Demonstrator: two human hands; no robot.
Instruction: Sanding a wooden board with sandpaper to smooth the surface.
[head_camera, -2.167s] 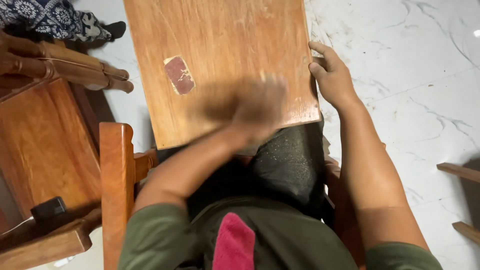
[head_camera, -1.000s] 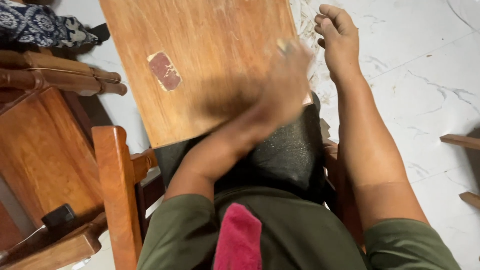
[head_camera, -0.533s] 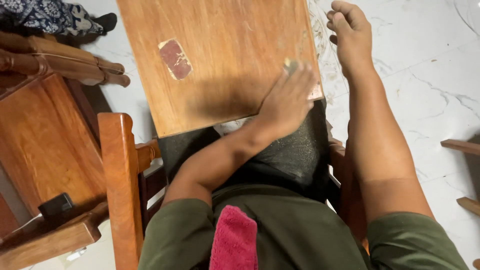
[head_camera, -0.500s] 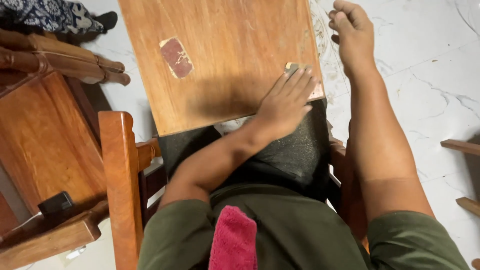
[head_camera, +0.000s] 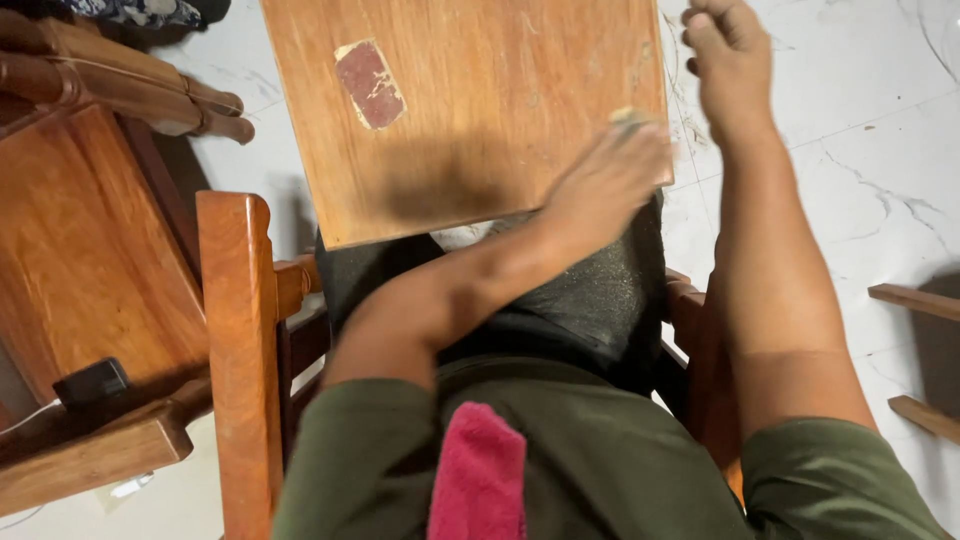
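While the wooden board (head_camera: 470, 110) is propped across the person's lap, its near edge resting on dark trousers (head_camera: 590, 290) and its far end sloping away over the white marbled floor (head_camera: 860, 150), it is kept at a slant that presents its face to the hands. Its long axis appears to run away from the body, though the far end is cut off by the top of the frame, so this is only a judgement.

The left hand (head_camera: 610, 180) is laid flat near the board's right edge, and a small pale pad (head_camera: 628, 117) is pressed beneath the fingers (head_camera: 640, 150); motion blur hides how tightly they are curled. The right hand (head_camera: 730, 60) is set at the board's right side, apparently to steady it; its fingers are loosely bent, and whether the edge is actually gripped cannot be told.

1 reddish rectangular patch (head_camera: 369, 83) is seen near the board's upper left. A wooden chair arm (head_camera: 235, 330) stands at the left, a dark charger (head_camera: 90, 382) lies on the wooden furniture (head_camera: 80, 250) beside it, and a pink cloth (head_camera: 480, 475) hangs at the chest.
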